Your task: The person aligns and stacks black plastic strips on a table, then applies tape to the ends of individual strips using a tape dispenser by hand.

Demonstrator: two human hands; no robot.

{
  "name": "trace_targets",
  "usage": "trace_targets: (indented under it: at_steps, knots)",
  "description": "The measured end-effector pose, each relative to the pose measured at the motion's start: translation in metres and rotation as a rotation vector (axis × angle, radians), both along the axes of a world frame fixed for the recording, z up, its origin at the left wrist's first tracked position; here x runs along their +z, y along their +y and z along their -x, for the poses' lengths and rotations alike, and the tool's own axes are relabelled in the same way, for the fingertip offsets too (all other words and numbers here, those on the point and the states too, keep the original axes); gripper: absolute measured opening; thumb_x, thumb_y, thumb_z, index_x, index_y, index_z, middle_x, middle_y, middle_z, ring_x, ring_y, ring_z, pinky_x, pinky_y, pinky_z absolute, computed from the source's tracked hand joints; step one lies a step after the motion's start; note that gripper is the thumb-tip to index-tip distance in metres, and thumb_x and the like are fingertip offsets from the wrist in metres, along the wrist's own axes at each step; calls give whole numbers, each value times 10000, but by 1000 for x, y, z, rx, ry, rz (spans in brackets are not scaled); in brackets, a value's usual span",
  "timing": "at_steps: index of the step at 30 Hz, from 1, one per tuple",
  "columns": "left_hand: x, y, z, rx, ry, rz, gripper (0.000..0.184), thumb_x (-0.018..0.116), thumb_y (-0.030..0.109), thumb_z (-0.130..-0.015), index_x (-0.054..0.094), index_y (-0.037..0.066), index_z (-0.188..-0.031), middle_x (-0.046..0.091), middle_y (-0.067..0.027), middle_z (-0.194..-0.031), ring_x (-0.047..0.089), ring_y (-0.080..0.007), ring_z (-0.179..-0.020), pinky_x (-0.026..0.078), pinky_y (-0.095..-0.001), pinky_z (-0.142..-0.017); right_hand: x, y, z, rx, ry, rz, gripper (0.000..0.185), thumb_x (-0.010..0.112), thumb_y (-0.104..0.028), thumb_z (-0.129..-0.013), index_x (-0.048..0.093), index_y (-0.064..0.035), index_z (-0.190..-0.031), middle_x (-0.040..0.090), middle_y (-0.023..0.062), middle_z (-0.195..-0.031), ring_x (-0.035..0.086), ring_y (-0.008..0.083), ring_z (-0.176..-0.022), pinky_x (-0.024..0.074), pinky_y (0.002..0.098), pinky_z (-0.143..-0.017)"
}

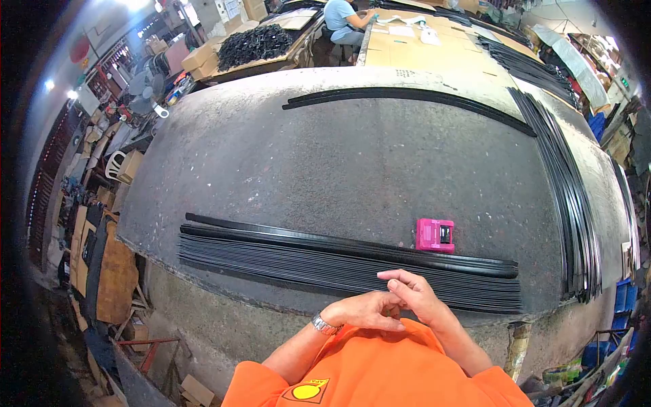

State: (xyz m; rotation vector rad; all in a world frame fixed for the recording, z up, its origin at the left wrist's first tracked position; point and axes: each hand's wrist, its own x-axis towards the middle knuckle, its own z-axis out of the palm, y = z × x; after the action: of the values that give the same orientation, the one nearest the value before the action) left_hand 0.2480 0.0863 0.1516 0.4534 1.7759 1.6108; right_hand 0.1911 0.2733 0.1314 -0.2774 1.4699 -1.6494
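Observation:
My left hand (369, 311), with a metal watch (324, 324) on its wrist, is held in front of my body. Its fingers are loosely bent and partly covered by my right hand (415, 297). The right fingers stretch to the left over the left ones, and the two hands touch. No object shows in either hand. Just beyond them, a row of long black strips (325, 264) lies side by side along the near table edge. Behind the strips' right half sits a small pink device (434, 235) with a black part.
The dark table (271, 169) carries a pair of long strips (407, 96) at its far side and a strip bundle (563, 197) on the right. Farther back, a person in blue (344, 20) sits beside another table near a black pile (254, 47). A fan (146, 91) stands left.

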Motion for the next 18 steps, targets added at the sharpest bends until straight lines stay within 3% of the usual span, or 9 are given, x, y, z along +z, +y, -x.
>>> trace_targets:
  at_steps: [6,15,18]
  knots:
    - [2,4,-4,9,136,120,448,745,418,-907,591,17,-1036,706,-74,-900,684,-193,-749,527,-343,-640,-8,0,3,36,77,69,332,546,-272,-1067,664,-51,-1285,696,22,-1007,618,89,-906,520,266,-799]
    - [-3,8,-1,31,204,120,445,744,384,-899,567,15,-1071,723,-88,-878,688,-244,-709,533,-370,-631,-11,-1,2,-119,53,83,314,588,-278,-1049,684,-35,-1222,695,17,-1007,612,79,-924,514,267,-800]
    - [-7,12,-2,42,246,151,434,746,368,-895,567,12,-1068,725,-96,-878,692,-253,-717,537,-376,-636,-13,3,8,-52,119,27,312,603,-277,-1041,689,-33,-1215,694,10,-1024,610,76,-940,511,266,-809]
